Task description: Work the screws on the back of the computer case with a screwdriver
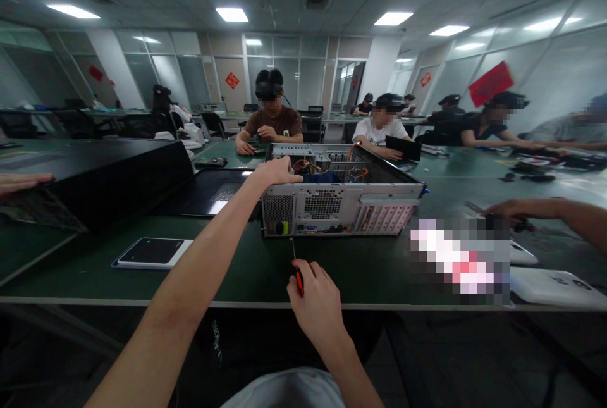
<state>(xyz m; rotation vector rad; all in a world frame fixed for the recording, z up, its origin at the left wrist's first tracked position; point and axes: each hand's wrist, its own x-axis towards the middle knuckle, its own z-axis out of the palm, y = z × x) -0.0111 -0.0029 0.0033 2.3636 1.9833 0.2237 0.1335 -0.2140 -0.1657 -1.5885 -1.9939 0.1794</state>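
An opened desktop computer case [339, 210] lies on its side, its back panel facing me and wires showing inside. My left hand [277, 172] is closed over the case's upper left edge, fingers curled at the metal rim. In my right hand [317, 297] is a screwdriver [300, 281] with a red and black handle, gripped in closed fingers. Its thin shaft points up and away toward the lower edge of the back panel. Whether the tip touches the panel, I cannot tell.
A black side panel [208, 196] lies left of the case, near a second black computer case [128, 174]. A power bank [152, 251] rests at the front left. White phones [554, 286] lie at right. Another person's hand [515, 210] reaches in there; several people sit around.
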